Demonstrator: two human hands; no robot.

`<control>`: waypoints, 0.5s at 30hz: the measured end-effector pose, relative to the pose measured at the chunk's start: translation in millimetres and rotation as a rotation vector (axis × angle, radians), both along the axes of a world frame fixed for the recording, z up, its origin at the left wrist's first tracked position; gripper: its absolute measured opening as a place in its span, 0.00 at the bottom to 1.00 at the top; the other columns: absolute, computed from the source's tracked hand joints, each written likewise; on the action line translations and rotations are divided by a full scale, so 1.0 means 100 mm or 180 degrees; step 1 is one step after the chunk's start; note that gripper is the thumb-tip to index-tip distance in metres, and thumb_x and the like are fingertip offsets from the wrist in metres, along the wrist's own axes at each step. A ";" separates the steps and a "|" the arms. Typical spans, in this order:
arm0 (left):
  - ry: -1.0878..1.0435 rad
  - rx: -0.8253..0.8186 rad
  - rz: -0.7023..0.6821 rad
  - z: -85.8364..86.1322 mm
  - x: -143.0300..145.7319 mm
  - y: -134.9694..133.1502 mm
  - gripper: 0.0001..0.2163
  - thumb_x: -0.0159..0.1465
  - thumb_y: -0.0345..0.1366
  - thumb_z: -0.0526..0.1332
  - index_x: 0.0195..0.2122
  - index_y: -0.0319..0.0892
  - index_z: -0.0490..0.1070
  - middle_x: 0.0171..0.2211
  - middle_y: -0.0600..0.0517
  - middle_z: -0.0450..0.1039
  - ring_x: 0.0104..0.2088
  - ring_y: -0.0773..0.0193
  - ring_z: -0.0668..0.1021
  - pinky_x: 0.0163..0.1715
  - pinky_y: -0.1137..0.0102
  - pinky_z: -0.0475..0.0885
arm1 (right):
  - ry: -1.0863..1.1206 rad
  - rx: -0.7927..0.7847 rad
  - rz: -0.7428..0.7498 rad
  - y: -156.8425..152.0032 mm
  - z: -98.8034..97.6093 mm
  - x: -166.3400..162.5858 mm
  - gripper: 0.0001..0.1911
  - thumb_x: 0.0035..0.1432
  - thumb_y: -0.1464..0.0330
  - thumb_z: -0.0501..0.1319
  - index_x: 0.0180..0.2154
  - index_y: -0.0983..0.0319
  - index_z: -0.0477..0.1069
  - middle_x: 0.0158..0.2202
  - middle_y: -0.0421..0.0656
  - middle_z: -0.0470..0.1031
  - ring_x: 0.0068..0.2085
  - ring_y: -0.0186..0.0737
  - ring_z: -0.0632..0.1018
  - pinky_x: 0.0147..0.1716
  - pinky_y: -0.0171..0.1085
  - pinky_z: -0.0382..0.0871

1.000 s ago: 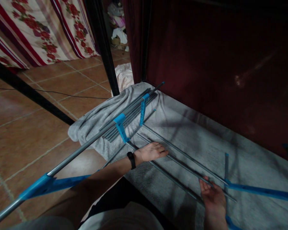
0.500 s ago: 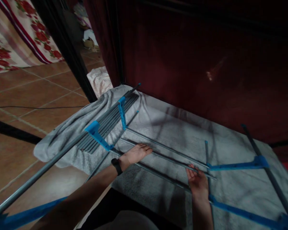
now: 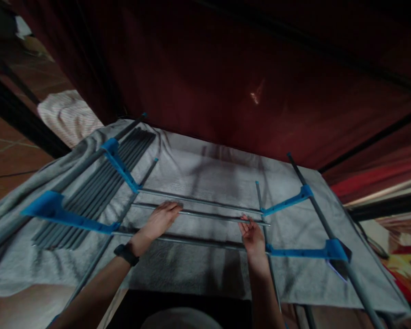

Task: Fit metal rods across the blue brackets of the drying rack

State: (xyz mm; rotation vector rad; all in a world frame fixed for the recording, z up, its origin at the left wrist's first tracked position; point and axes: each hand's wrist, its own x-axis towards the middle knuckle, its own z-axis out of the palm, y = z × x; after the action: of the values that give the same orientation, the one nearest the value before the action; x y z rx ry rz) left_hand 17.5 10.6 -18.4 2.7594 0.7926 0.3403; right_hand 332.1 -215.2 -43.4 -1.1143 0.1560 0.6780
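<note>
Grey metal is running between the two hands: a loose rod (image 3: pixel 212 216) is stretching crosswise over the middle of the grey blanket (image 3: pixel 192 169). The left hand (image 3: pixel 162 218), palm down above the blanket's middle, is grasping the rod with its fingers curling over it; a dark wristband (image 3: pixel 126 255) is circling that wrist. The right hand (image 3: pixel 251 233), right of the blanket's middle, is turning its palm up and gripping the rod near its right end, fingers bending around from below; how firmly either is squeezing, I cannot tell. Both are working between a far crossbar (image 3: pixel 198 201), running nearer the blanket's far edge, and a near crossbar (image 3: pixel 205 242), running nearer its front edge. Blue brackets (image 3: pixel 287 201) are joining the frame over the blanket's left and right parts. A row of rods (image 3: pixel 101 187) is lying side by side on the blanket's left end. A dark red panel (image 3: pixel 208 91) is standing beyond the blanket's far edge.
</note>
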 end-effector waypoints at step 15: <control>-0.0281 -0.0306 0.0026 -0.10 -0.03 0.16 0.13 0.73 0.35 0.56 0.51 0.46 0.80 0.50 0.44 0.83 0.51 0.48 0.83 0.56 0.53 0.76 | 0.0112 -0.0086 -0.0201 -0.13 0.05 0.13 0.08 0.56 0.70 0.72 0.30 0.55 0.75 0.30 0.37 0.83 0.38 0.40 0.85 0.52 0.46 0.81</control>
State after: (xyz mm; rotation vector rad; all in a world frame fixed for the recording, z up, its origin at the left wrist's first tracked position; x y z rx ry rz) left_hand 14.5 26.9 -28.0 2.6333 0.7775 0.4114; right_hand 344.7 -227.9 -37.9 -1.1192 0.2301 0.6410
